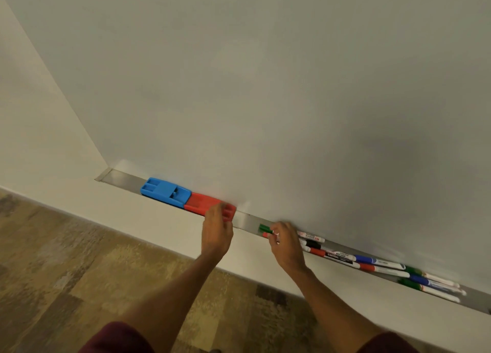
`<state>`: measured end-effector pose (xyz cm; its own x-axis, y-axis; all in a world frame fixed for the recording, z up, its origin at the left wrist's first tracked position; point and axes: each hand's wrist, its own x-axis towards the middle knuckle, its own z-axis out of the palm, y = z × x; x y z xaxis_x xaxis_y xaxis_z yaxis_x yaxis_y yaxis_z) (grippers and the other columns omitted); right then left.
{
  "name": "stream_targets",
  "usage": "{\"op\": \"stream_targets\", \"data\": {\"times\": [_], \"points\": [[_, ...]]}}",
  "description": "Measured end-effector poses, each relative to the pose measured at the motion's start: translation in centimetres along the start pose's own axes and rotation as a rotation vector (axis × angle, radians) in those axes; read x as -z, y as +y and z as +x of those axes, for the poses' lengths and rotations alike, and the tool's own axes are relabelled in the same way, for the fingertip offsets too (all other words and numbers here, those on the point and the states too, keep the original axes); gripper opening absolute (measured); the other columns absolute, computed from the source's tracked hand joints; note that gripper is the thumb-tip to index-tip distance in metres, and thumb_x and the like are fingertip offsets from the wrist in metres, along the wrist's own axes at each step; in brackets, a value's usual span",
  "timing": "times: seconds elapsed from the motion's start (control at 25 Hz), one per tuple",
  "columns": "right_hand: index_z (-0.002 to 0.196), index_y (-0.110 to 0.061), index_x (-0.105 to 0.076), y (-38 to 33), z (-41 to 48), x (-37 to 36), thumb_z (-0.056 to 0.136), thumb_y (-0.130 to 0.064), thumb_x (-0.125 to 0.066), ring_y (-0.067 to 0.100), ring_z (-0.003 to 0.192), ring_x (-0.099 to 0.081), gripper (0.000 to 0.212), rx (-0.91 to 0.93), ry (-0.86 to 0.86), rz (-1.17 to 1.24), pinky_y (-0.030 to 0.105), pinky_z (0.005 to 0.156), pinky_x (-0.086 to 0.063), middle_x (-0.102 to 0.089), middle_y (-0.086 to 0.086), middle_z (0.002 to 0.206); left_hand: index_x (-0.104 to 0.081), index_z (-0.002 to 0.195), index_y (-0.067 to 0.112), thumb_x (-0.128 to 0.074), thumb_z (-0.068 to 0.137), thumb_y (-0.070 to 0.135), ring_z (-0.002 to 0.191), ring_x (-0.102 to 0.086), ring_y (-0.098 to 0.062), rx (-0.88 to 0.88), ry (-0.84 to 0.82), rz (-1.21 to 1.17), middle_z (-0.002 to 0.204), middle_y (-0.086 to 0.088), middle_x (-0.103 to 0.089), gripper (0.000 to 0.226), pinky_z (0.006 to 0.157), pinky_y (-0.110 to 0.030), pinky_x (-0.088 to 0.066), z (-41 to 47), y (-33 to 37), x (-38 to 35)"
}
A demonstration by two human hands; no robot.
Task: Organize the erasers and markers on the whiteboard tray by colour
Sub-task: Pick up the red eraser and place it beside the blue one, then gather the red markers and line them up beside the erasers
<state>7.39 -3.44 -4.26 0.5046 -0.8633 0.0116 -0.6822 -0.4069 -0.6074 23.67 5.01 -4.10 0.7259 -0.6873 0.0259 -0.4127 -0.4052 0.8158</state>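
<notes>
A blue eraser (165,191) lies at the left end of the metal whiteboard tray (245,220), with a red eraser (203,203) butted against its right end. My left hand (216,230) grips the red eraser's right end. My right hand (285,242) pinches a red-capped marker (266,235) beside a green-capped marker (264,228), whose cap sticks out to the left of my fingers. To the right, several markers with red, black, blue and green caps (372,265) lie jumbled along the tray.
The whiteboard (265,87) fills the upper view. A white wall ledge (132,220) runs below the tray, with patterned carpet (66,273) under it. A bare stretch of tray shows between the red eraser and the markers.
</notes>
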Motion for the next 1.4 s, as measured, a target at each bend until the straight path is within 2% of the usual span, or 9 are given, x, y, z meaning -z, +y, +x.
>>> {"op": "stream_targets", "data": {"times": [0.08, 0.16, 0.4, 0.68, 0.92, 1.12, 1.24, 1.4], "points": [[0.104, -0.009, -0.061, 1.7, -0.6, 1.6, 0.089, -0.017, -0.062, 0.018, 0.105, -0.055, 0.016, 0.011, -0.014, -0.071, 0.023, 0.085, -0.050, -0.059, 0.007, 0.110, -0.049, 0.122, 0.016, -0.057, 0.088, 0.004, 0.103, -0.055, -0.015, 0.042, -0.038, -0.094, 0.116, 0.000, -0.055, 0.037, 0.082, -0.021, -0.047, -1.5, 1.1, -1.9], [0.107, -0.010, -0.061, 2.9, -1.1, 2.8, 0.090, -0.020, -0.061, 0.019, 0.108, -0.053, 0.020, 0.028, -0.033, -0.158, 0.024, 0.088, -0.048, -0.058, 0.006, 0.113, -0.050, 0.120, 0.015, -0.057, 0.088, 0.003, 0.099, -0.056, -0.014, 0.138, -0.056, -0.197, 0.112, 0.001, -0.056, 0.035, 0.076, -0.017, -0.047, -2.6, 2.1, -3.4], [0.121, -0.012, -0.058, 4.5, -1.1, 3.9, 0.090, -0.022, -0.061, 0.019, 0.116, -0.052, 0.033, 0.022, -0.141, -0.303, 0.028, 0.100, -0.044, -0.056, 0.005, 0.124, -0.055, 0.111, 0.011, -0.056, 0.091, 0.008, 0.092, -0.062, -0.021, 0.411, -0.074, -0.387, 0.104, -0.009, -0.063, 0.020, 0.079, -0.027, -0.053, -4.7, 4.1, -6.2], [0.109, -0.012, -0.064, 4.4, 0.3, 3.8, 0.089, -0.013, -0.061, 0.023, 0.107, -0.056, 0.020, -0.039, -0.175, -0.319, 0.030, 0.088, -0.046, -0.061, 0.009, 0.115, -0.058, 0.109, 0.005, -0.063, 0.088, 0.011, 0.091, -0.066, -0.024, 0.641, -0.191, -0.580, 0.096, -0.010, -0.065, 0.022, 0.080, -0.027, -0.054, -5.8, 4.5, -7.4], [0.097, -0.010, -0.064, 4.8, 0.5, 3.6, 0.087, -0.006, -0.063, 0.023, 0.097, -0.062, 0.012, -0.074, -0.159, -0.236, 0.029, 0.075, -0.050, -0.067, 0.010, 0.104, -0.059, 0.108, 0.003, -0.066, 0.088, 0.016, 0.095, -0.066, -0.025, 0.719, -0.202, -0.653, 0.104, -0.015, -0.066, 0.025, 0.091, -0.034, -0.055, -6.9, 4.4, -8.1], [0.113, -0.013, -0.062, 5.1, 0.5, 3.8, 0.087, -0.007, -0.063, 0.023, 0.108, -0.056, 0.027, -0.036, -0.163, -0.262, 0.027, 0.085, -0.047, -0.060, 0.009, 0.117, -0.061, 0.107, 0.003, -0.066, 0.087, 0.015, 0.095, -0.067, -0.026, 0.736, -0.187, -0.675, 0.102, -0.015, -0.067, 0.024, 0.091, -0.034, -0.055, -7.2, 4.9, -8.8], [0.114, -0.014, -0.061, 5.3, 0.2, 3.6, 0.087, -0.010, -0.063, 0.022, 0.108, -0.057, 0.027, -0.036, -0.160, -0.278, 0.026, 0.083, -0.046, -0.060, 0.008, 0.118, -0.061, 0.106, 0.004, -0.067, 0.087, 0.015, 0.093, -0.067, -0.025, 0.753, -0.175, -0.684, 0.100, -0.013, -0.067, 0.023, 0.089, -0.033, -0.055, -7.4, 5.0, -9.3], [0.104, -0.012, -0.061, 5.1, 0.4, 4.1, 0.085, -0.007, -0.065, 0.023, 0.101, -0.060, 0.020, -0.047, -0.154, -0.221, 0.028, 0.078, -0.049, -0.064, 0.010, 0.112, -0.060, 0.106, 0.005, -0.068, 0.086, 0.016, 0.093, -0.067, -0.026, 0.773, -0.150, -0.709, 0.099, -0.013, -0.067, 0.024, 0.090, -0.035, -0.055, -7.7, 5.1, -9.7]]}}
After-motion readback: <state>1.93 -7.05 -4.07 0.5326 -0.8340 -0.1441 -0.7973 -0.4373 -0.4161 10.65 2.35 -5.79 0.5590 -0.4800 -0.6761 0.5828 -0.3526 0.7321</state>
